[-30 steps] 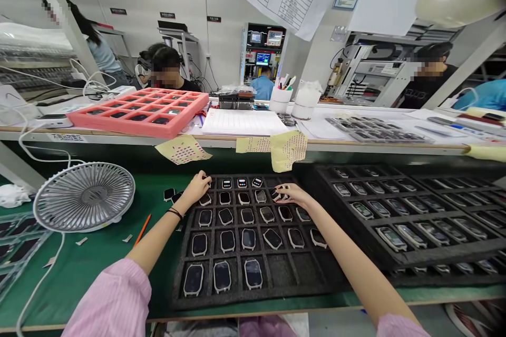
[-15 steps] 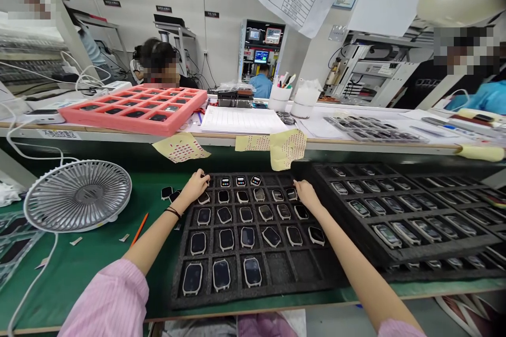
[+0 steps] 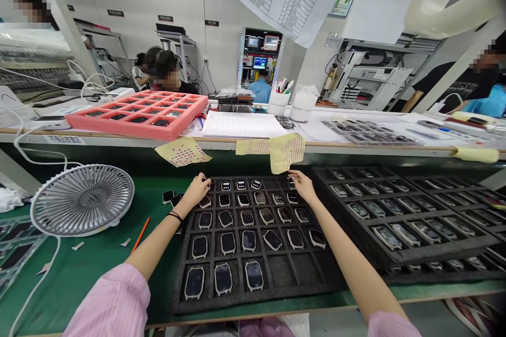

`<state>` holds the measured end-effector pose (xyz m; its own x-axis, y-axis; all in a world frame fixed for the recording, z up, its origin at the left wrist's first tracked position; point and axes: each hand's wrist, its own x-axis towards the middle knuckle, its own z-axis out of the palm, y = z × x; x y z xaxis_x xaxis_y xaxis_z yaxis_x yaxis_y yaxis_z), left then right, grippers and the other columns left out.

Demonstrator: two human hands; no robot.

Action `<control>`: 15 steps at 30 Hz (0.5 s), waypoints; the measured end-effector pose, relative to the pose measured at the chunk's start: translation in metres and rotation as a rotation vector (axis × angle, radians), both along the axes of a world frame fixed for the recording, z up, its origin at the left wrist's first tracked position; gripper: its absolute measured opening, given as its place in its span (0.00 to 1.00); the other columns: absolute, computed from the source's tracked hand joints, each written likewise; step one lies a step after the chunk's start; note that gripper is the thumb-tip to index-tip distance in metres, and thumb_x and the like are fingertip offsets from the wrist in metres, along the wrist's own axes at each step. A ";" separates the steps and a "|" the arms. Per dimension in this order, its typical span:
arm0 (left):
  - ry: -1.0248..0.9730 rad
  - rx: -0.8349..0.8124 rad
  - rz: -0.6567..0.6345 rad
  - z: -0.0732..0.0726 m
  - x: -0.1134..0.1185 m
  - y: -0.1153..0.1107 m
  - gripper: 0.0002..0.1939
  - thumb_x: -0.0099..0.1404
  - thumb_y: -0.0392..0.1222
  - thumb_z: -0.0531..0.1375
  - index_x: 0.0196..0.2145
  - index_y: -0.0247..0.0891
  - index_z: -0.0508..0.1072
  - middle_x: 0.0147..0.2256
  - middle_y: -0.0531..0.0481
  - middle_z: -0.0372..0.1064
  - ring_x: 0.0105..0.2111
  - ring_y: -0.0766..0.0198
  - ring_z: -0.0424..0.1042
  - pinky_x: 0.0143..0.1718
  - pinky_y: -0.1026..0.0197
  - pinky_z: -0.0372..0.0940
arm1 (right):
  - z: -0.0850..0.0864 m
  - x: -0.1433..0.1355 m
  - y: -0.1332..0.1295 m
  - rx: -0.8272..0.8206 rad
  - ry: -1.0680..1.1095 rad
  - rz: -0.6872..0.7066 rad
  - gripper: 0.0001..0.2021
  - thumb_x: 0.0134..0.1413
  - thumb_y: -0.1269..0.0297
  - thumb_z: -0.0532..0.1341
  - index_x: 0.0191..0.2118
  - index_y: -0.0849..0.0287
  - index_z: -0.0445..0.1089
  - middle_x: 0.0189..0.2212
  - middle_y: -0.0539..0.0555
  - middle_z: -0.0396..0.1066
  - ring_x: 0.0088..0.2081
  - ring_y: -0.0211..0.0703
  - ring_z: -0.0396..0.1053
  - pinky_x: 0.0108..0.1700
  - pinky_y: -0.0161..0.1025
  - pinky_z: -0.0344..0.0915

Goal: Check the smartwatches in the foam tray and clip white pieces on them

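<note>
A black foam tray (image 3: 276, 269) lies in front of me with watch bodies in most of its compartments. Three small watches in its back row, one of them a lit watch (image 3: 241, 185), have glowing screens. At the tray's back left corner is my left hand (image 3: 198, 189), its fingers bent around something too small to make out. My right hand (image 3: 302, 185) is at the back right corner, fingers closed on a watch (image 3: 291, 182) in the last compartment of the back row. Several compartments at the front right hold no watch.
More black foam trays (image 3: 399, 205) with watches sit at the right. On the left are a grey fan (image 3: 83, 200), an orange pen (image 3: 141, 234) and loose watches (image 3: 168, 197). A pink tray (image 3: 182, 121) rests on the shelf. People sit in the background.
My right hand has moved slightly back and left, from the second row's right end to the back row. My left hand stays at the back left corner. The view has shifted slightly.
</note>
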<state>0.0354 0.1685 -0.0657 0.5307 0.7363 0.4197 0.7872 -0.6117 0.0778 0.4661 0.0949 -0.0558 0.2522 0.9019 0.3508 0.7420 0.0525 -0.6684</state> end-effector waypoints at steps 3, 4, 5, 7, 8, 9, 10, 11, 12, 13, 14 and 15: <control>-0.007 0.016 0.000 0.002 0.000 -0.002 0.10 0.65 0.31 0.49 0.35 0.37 0.70 0.38 0.44 0.57 0.35 0.58 0.63 0.39 0.55 0.65 | 0.006 -0.013 0.025 -0.028 -0.024 0.062 0.12 0.62 0.64 0.57 0.49 0.61 0.67 0.46 0.57 0.71 0.45 0.45 0.71 0.46 0.47 0.69; -0.011 0.023 0.002 0.002 0.000 -0.003 0.10 0.64 0.31 0.50 0.35 0.37 0.71 0.38 0.45 0.57 0.35 0.58 0.63 0.39 0.55 0.65 | 0.008 -0.016 0.029 -0.053 -0.037 0.076 0.13 0.62 0.62 0.58 0.50 0.62 0.67 0.47 0.57 0.69 0.45 0.46 0.71 0.46 0.48 0.69; -0.016 0.029 0.003 0.002 0.000 -0.003 0.10 0.64 0.31 0.50 0.35 0.37 0.71 0.37 0.45 0.57 0.35 0.58 0.63 0.39 0.55 0.65 | 0.011 -0.018 0.030 -0.083 -0.053 0.086 0.14 0.62 0.61 0.59 0.50 0.62 0.67 0.48 0.57 0.69 0.45 0.46 0.70 0.46 0.49 0.69; -0.025 0.037 0.003 0.002 0.000 -0.003 0.10 0.64 0.30 0.50 0.34 0.37 0.71 0.37 0.45 0.57 0.35 0.59 0.63 0.38 0.56 0.65 | 0.015 -0.019 0.025 -0.148 -0.088 0.105 0.15 0.62 0.61 0.59 0.51 0.61 0.66 0.49 0.57 0.68 0.46 0.47 0.70 0.47 0.50 0.69; -0.030 0.039 0.003 0.002 -0.001 -0.002 0.10 0.63 0.30 0.50 0.34 0.37 0.71 0.37 0.46 0.57 0.35 0.59 0.63 0.38 0.56 0.65 | 0.017 -0.019 0.021 -0.181 -0.106 0.116 0.15 0.62 0.61 0.59 0.51 0.61 0.66 0.50 0.58 0.67 0.47 0.48 0.69 0.48 0.51 0.68; -0.034 0.040 0.002 0.001 -0.001 -0.002 0.10 0.64 0.31 0.50 0.34 0.38 0.71 0.37 0.46 0.57 0.35 0.59 0.64 0.38 0.56 0.65 | 0.018 -0.020 0.015 -0.213 -0.125 0.130 0.15 0.62 0.61 0.59 0.51 0.61 0.66 0.51 0.58 0.67 0.49 0.49 0.68 0.50 0.53 0.66; -0.039 0.039 0.001 0.001 -0.001 -0.002 0.10 0.64 0.31 0.50 0.34 0.38 0.71 0.37 0.46 0.58 0.35 0.59 0.64 0.38 0.56 0.65 | 0.021 -0.021 0.009 -0.245 -0.142 0.145 0.15 0.62 0.61 0.58 0.52 0.60 0.67 0.53 0.59 0.66 0.53 0.51 0.66 0.54 0.55 0.63; -0.043 0.038 0.000 0.000 -0.001 -0.001 0.10 0.64 0.31 0.50 0.34 0.38 0.71 0.37 0.46 0.58 0.35 0.59 0.64 0.39 0.56 0.65 | 0.024 -0.023 0.002 -0.275 -0.157 0.159 0.15 0.63 0.61 0.57 0.52 0.59 0.66 0.55 0.59 0.66 0.56 0.53 0.63 0.57 0.58 0.59; -0.046 0.037 -0.001 0.000 -0.001 -0.001 0.10 0.64 0.31 0.50 0.34 0.38 0.71 0.37 0.45 0.58 0.35 0.59 0.64 0.39 0.55 0.65 | 0.028 -0.028 -0.005 -0.303 -0.169 0.172 0.15 0.64 0.61 0.55 0.54 0.58 0.66 0.57 0.60 0.64 0.60 0.55 0.59 0.60 0.61 0.53; -0.047 0.036 -0.003 0.000 -0.001 -0.001 0.10 0.64 0.31 0.50 0.34 0.37 0.71 0.37 0.45 0.58 0.35 0.59 0.64 0.39 0.55 0.65 | 0.034 -0.035 -0.013 -0.327 -0.179 0.184 0.17 0.64 0.60 0.53 0.55 0.57 0.65 0.58 0.61 0.63 0.63 0.57 0.54 0.62 0.63 0.47; -0.047 0.036 -0.005 0.000 -0.001 0.000 0.10 0.64 0.31 0.50 0.34 0.37 0.71 0.38 0.45 0.58 0.35 0.58 0.64 0.39 0.55 0.65 | 0.042 -0.044 -0.022 -0.346 -0.185 0.201 0.18 0.64 0.59 0.53 0.56 0.58 0.64 0.59 0.63 0.62 0.64 0.59 0.51 0.62 0.64 0.43; -0.046 0.035 -0.007 -0.001 -0.001 0.000 0.10 0.64 0.31 0.50 0.35 0.37 0.70 0.38 0.44 0.58 0.35 0.58 0.64 0.40 0.55 0.65 | 0.053 -0.055 -0.032 -0.356 -0.186 0.225 0.20 0.62 0.58 0.54 0.56 0.60 0.64 0.60 0.65 0.61 0.65 0.60 0.49 0.63 0.65 0.40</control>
<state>0.0339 0.1685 -0.0663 0.5153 0.7170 0.4694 0.7790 -0.6203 0.0922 0.4108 0.0632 -0.0029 -0.0019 0.9995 0.0303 0.8476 0.0177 -0.5303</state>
